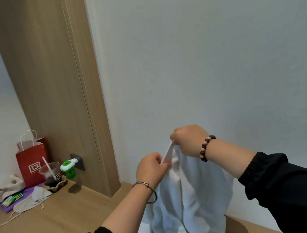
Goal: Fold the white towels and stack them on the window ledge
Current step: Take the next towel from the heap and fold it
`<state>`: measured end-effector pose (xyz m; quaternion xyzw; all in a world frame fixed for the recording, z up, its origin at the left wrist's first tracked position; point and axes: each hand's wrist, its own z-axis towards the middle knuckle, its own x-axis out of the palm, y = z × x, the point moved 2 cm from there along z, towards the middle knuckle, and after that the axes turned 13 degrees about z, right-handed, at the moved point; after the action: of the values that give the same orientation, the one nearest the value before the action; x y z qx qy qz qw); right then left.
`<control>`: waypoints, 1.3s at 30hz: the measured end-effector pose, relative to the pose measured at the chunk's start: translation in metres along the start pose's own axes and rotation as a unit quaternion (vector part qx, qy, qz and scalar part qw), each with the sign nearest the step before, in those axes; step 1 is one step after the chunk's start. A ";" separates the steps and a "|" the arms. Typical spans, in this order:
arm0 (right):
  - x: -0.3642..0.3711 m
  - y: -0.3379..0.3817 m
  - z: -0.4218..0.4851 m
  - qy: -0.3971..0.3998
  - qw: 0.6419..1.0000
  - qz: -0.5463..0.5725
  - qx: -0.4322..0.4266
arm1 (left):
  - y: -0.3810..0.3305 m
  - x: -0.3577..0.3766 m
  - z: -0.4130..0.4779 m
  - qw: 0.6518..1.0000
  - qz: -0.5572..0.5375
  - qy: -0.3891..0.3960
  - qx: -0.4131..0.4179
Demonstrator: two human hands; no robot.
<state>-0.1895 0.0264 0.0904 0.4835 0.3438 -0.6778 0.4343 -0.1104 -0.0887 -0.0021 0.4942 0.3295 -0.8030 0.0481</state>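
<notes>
Corner: one red paper bag (32,162) and one plastic cup (50,174) stood there.
Ledge (65,222): bare wood ran open towards the towel.
Left hand (151,169): pinched the towel's top edge.
Towel (187,198): one, white, hung over the ledge, held by both hands.
Right hand (188,141): gripped the same edge, just higher.

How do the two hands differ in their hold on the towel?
The right hand sits higher than the left hand. The right wrist wears a beaded bracelet, the left a thin metal bangle. Both pinch the same strip of the white towel, which hangs below.
</notes>
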 end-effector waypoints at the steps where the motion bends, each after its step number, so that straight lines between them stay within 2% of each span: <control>1: -0.002 0.000 0.000 -0.018 1.000 -0.010 -0.008 | 0.004 0.005 -0.001 1.000 0.019 0.016 -0.007; 3: -0.009 -0.001 0.003 -0.056 0.998 -0.014 -0.015 | 0.015 0.021 -0.005 0.997 0.013 0.064 -0.030; 5: -0.016 -0.004 0.006 -0.074 0.997 0.002 -0.012 | 0.026 0.037 -0.013 0.995 -0.026 0.077 -0.056; 9: -0.021 -0.010 0.006 -0.067 0.997 0.021 -0.008 | 0.028 0.050 -0.026 0.992 -0.101 -0.013 -0.070; 12: -0.022 -0.013 0.004 -0.079 0.996 0.032 -0.004 | 0.016 0.043 -0.026 0.974 -0.207 -0.067 -0.066; 15: -0.022 -0.015 0.000 -0.084 0.996 0.034 -0.003 | 0.002 0.029 -0.026 0.950 -0.297 -0.091 -0.031; 18: -0.019 -0.018 -0.005 -0.087 0.996 0.037 -0.010 | -0.004 0.017 -0.023 0.922 -0.375 -0.089 -0.047; 22: -0.017 -0.018 -0.009 -0.087 0.994 0.062 -0.030 | -0.008 0.007 -0.019 0.941 -0.334 -0.053 -0.034; 28: -0.014 -0.016 -0.011 -0.068 0.994 0.079 -0.027 | -0.004 0.008 -0.013 0.983 -0.172 -0.065 -0.004; 35: -0.012 -0.019 -0.009 -0.066 0.997 0.042 0.024 | 0.001 0.004 -0.019 0.975 -0.213 -0.066 0.020; 37: -0.012 -0.020 -0.008 -0.062 0.996 0.056 0.040 | -0.002 0.003 -0.024 0.969 -0.235 -0.076 0.020; 39: -0.011 -0.018 -0.008 -0.056 0.994 0.079 0.049 | -0.004 0.004 -0.027 0.972 -0.211 -0.092 0.041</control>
<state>-0.2019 0.0431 0.0999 0.4911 0.2461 -0.6832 0.4811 -0.0937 -0.0692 -0.0114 0.3389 0.3868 -0.8503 -0.1123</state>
